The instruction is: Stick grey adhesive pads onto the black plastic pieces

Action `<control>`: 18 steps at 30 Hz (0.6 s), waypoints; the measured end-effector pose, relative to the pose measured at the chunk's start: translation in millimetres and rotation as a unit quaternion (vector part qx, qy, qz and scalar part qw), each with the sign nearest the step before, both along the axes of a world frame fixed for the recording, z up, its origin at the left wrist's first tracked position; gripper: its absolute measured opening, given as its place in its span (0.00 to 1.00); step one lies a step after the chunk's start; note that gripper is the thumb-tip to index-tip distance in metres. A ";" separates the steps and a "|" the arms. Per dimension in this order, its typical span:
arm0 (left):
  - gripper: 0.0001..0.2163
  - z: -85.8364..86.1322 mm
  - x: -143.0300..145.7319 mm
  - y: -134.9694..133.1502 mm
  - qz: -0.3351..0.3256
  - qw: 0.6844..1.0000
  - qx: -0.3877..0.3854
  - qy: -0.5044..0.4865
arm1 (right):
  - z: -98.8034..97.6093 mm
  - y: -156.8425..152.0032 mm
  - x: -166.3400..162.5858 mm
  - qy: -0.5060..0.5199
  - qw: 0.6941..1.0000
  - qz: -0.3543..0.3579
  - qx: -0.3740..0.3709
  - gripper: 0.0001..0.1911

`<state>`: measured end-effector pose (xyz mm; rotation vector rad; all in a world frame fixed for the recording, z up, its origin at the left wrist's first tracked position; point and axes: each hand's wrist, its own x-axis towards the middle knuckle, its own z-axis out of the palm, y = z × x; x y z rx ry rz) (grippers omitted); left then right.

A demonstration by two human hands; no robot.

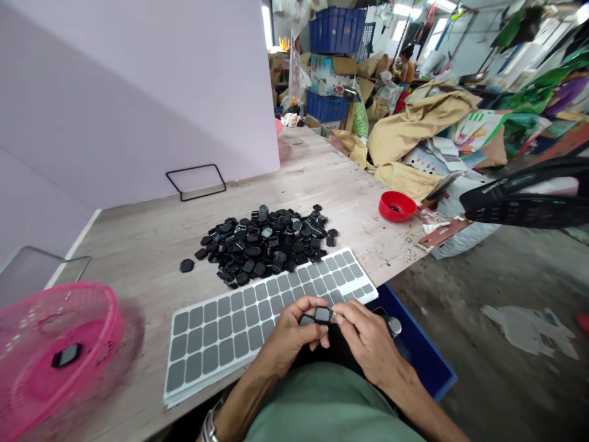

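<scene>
My left hand (294,331) is closed around a small black square piece with a grey face (323,314), gripped between thumb and fingers. My right hand (368,341) meets it from the right, thumb and fingertips pinched together at the piece's edge; what lies between those fingertips is too small to make out. Just beyond both hands is a stack of white sheets with rows of grey rounded-square stickers (225,331), showing a bare white strip near its right end. A heap of similar black plastic pieces (262,242) lies behind the sheets.
At left stands a pink basket (110,319) with one black piece (67,355) inside. A red bowl (396,207) sits near the table's right edge. Below that edge is a blue crate (427,362). A black wire frame (196,182) leans by the wall. Sacks (418,120) crowd the right.
</scene>
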<state>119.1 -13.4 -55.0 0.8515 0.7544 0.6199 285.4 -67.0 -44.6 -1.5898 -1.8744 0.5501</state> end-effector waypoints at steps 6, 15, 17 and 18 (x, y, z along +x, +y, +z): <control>0.13 -0.2 -5.6 -4.0 -0.008 0.998 0.053 0.022 | 10.1 -0.4 -1.7 0.028 0.999 0.015 -0.018 0.11; 0.13 -3.3 -8.9 -6.3 0.001 0.999 0.046 -0.006 | 19.1 2.8 -9.7 -0.043 0.999 0.004 0.002 0.05; 0.13 -5.1 -8.8 -7.2 0.005 0.999 0.030 -0.017 | 18.8 3.4 -11.4 -0.067 0.998 -0.002 0.002 0.05; 0.14 -5.8 -8.8 -7.6 0.006 1.000 0.024 -0.019 | 18.4 3.8 -12.1 -0.078 0.997 -0.005 0.001 0.05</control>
